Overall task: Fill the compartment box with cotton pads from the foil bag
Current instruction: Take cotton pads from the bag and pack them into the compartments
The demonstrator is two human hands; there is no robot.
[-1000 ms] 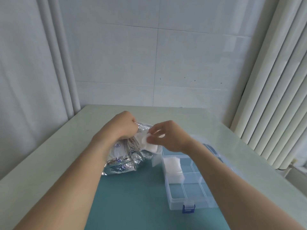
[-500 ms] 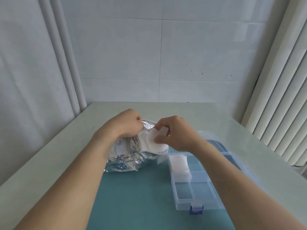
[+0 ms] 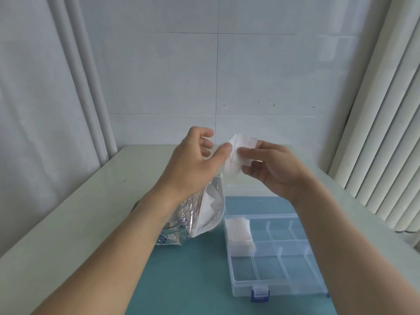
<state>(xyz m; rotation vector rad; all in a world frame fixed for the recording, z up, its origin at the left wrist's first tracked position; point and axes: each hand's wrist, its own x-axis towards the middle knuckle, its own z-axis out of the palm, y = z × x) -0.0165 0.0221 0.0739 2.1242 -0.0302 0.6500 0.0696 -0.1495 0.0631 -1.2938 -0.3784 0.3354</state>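
Cotton pads [image 3: 238,153] pinched by both hands, left hand [image 3: 195,164] and right hand [image 3: 272,171].
Stack may split, dropping below grip, missing box [image 3: 295,289].

A crinkled silver foil bag [image 3: 204,214] lies at frame centre on the pale surface [image 3: 75,223], just left of the clear plastic compartment box [image 3: 272,255]. A stack of white cotton pads [image 3: 239,235] sits in the box's upper-left compartment.
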